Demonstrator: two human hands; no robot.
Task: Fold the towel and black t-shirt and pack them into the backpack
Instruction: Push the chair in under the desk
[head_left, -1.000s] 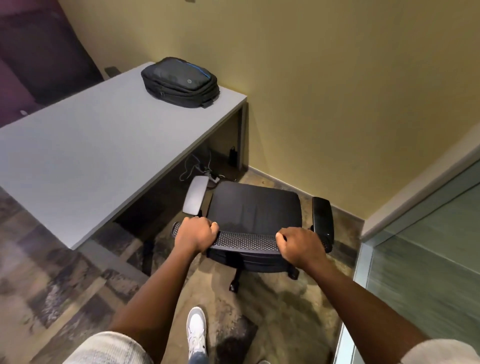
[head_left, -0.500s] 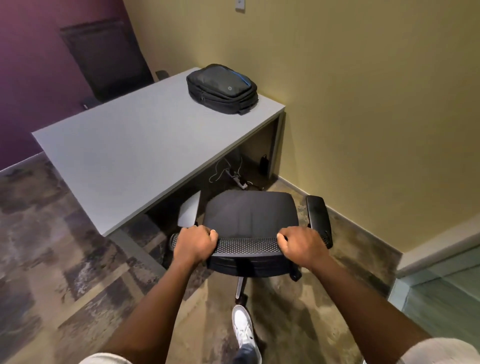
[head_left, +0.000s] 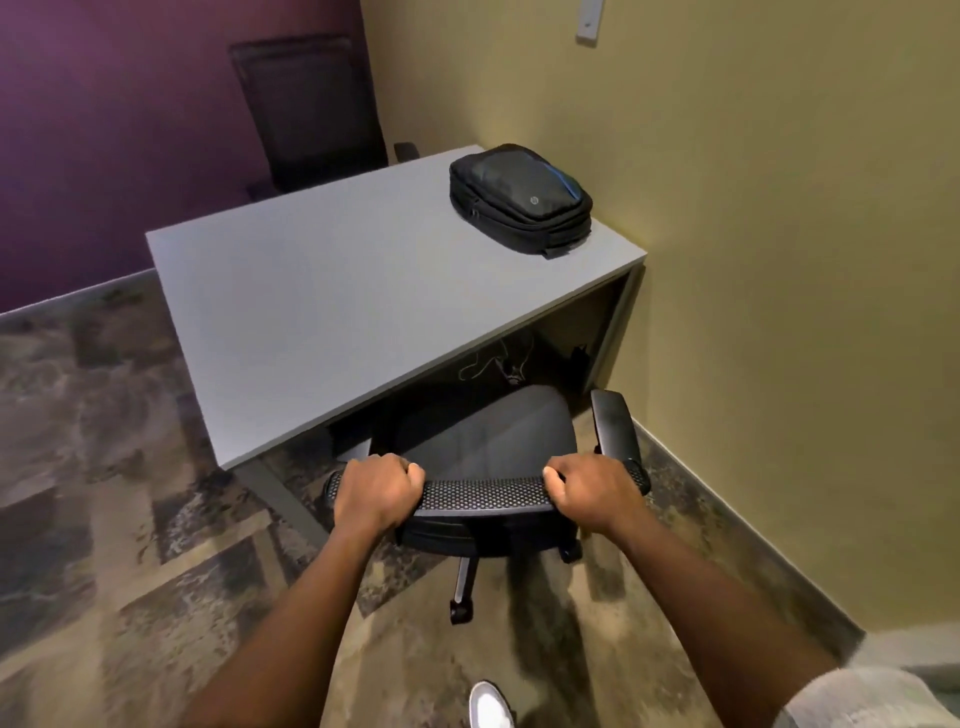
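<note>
A purple wall (head_left: 104, 130) met a yellow wall (head_left: 779, 260) at the corner of a small room with a mottled brown floor (head_left: 104, 519). Against the purple wall stood a dark mesh-backed chair (head_left: 306, 109), behind the far edge of a grey desk (head_left: 322, 312). The left hand (head_left: 376, 493) gripped the perforated top edge of a black office chair (head_left: 483, 441), fingers curled over it. The chair's seat was partly tucked under the desk's near edge. The backpack (head_left: 519, 200), black and closed, lay flat on the desk's far right corner, beside the yellow wall. The right hand (head_left: 597, 491) gripped the same top edge toward its right end, near the chair's right armrest (head_left: 615, 423). A white shoe (head_left: 488, 706) showed at the bottom edge. Neither towel nor t-shirt could be seen.
</note>
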